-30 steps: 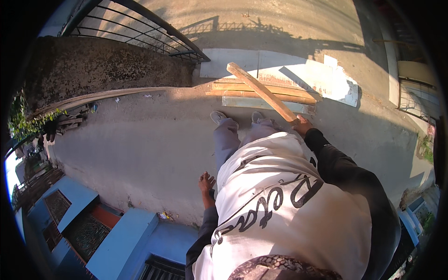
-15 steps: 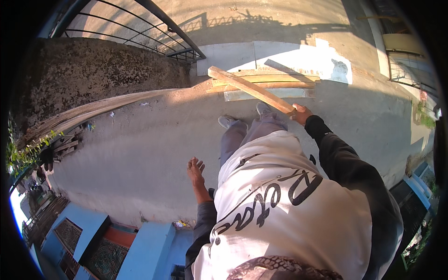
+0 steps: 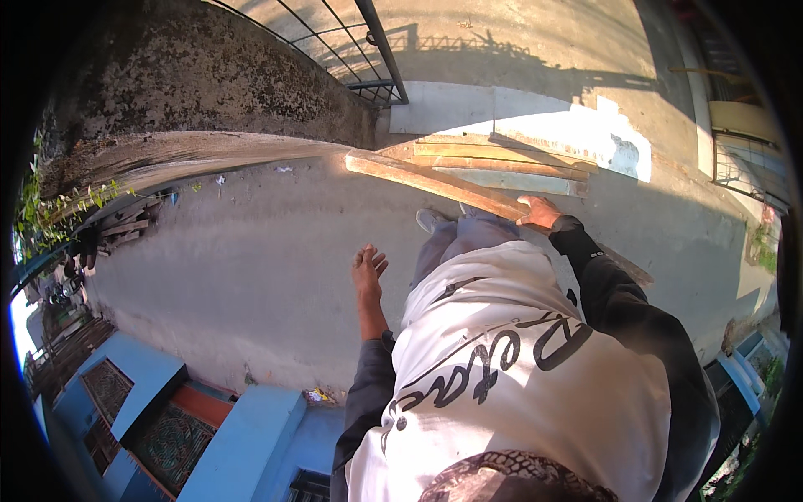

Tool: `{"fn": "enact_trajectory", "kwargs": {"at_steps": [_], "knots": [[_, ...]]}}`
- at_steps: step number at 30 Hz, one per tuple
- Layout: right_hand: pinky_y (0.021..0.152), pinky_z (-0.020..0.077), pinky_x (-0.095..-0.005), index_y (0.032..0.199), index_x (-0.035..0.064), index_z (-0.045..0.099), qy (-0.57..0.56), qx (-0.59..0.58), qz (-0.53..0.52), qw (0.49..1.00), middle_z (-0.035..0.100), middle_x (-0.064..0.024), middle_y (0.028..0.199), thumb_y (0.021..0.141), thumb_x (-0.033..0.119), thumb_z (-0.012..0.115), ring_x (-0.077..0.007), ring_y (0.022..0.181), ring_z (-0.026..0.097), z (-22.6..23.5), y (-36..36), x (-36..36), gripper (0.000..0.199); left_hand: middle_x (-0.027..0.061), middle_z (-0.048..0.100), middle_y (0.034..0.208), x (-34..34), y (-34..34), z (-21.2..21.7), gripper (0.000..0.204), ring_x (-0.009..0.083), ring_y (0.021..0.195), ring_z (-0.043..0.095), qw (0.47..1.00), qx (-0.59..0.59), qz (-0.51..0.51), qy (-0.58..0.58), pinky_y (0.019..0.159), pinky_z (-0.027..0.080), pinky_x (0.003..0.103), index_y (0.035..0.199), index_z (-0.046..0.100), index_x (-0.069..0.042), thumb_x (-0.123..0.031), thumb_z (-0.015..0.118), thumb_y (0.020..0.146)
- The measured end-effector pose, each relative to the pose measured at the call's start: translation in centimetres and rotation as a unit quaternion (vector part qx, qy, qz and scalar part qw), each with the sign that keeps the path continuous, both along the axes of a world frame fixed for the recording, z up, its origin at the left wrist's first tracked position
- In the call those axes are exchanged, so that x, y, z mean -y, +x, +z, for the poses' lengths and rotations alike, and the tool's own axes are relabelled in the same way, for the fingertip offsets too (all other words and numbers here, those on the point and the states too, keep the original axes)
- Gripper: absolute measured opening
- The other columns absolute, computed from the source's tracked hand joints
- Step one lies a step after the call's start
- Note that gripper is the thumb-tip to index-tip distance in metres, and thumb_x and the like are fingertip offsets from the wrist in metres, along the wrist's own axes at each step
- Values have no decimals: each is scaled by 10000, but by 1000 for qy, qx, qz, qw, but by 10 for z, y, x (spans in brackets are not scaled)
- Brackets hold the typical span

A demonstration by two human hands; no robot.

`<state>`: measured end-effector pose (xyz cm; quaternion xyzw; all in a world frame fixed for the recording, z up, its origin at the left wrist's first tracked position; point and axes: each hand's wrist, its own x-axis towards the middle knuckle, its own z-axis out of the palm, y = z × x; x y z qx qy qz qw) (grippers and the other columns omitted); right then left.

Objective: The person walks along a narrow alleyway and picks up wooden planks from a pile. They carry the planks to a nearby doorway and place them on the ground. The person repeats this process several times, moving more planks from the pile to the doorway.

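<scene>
My right hand [image 3: 542, 214] grips a long wooden plank [image 3: 435, 183] with the fingers wrapped over it. The plank is off the ground and slants from upper left to lower right; its rear part passes behind my right forearm and comes out beyond the sleeve. To the left of my body, my left hand [image 3: 368, 269] hangs in the air, holding nothing, with its fingers loosely apart. Several wooden boards [image 3: 493, 151] lie side by side on the ground just past my feet. One shoe [image 3: 431, 220] shows below the plank; the other is mostly hidden.
Beyond the boards lie pale flat sheets [image 3: 535, 111], partly sunlit. A stained wall [image 3: 209, 79] and a metal railing [image 3: 381, 42] stand at the upper left. Scrap wood [image 3: 125, 230] is piled at the far left. A blue building [image 3: 242, 435] rises at the lower left.
The plank has swung flatter, its far end moving left and down, and its rear end now shows behind my right arm. My left hand has risen slightly.
</scene>
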<state>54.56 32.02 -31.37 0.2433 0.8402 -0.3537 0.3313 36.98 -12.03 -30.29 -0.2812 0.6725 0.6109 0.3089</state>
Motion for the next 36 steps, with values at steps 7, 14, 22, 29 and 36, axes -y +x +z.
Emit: {"fn": "enact_trajectory", "kwargs": {"at_steps": [7, 14, 22, 29, 36], "knots": [[1037, 417, -431, 1379, 63, 484, -46, -76, 6, 996, 555, -204, 1333, 759, 229, 789, -365, 1235, 524, 6, -44, 41, 710, 247, 277, 1502, -11, -23, 42, 909, 370, 1342, 391, 992, -47, 101, 63, 1065, 417, 460, 1495, 186, -6, -478, 669, 887], [1027, 414, -448, 1371, 130, 477, -77, -117, 136, 981, 540, -161, 1323, 799, 208, 754, -341, 1249, 502, 6, -78, 71, 641, 209, 313, 1471, -14, -37, 103, 844, 336, 1357, 373, 946, -195, 206, 157, 1120, 340, 485, 1478, 223, -64, -495, 655, 893], [999, 427, -441, 1324, 168, 513, -109, -155, 158, 969, 585, -133, 1209, 781, 193, 761, -328, 1193, 534, 0, -114, 82, 598, 92, 560, 1087, -9, -29, 138, 357, 228, 1074, 550, 910, -286, 253, 160, 949, 465, 434, 1136, 596, -77, -347, 670, 914], [1059, 389, -440, 1406, 187, 432, -29, -178, 119, 976, 555, -148, 1298, 866, 214, 668, -338, 1254, 490, 1, -113, 77, 590, 110, 544, 1081, -42, -24, 170, 364, 242, 1047, 552, 908, -330, 241, 91, 900, 496, 433, 1071, 583, -39, -320, 714, 881], [1022, 435, -415, 1400, 83, 441, -30, -9, -7, 999, 569, -209, 1315, 866, 268, 662, -362, 1219, 542, -21, -29, 10, 607, 107, 555, 1109, -66, -17, 177, 485, 213, 1018, 563, 872, -361, 327, -47, 896, 499, 383, 1146, 516, -10, -210, 799, 806]]}}
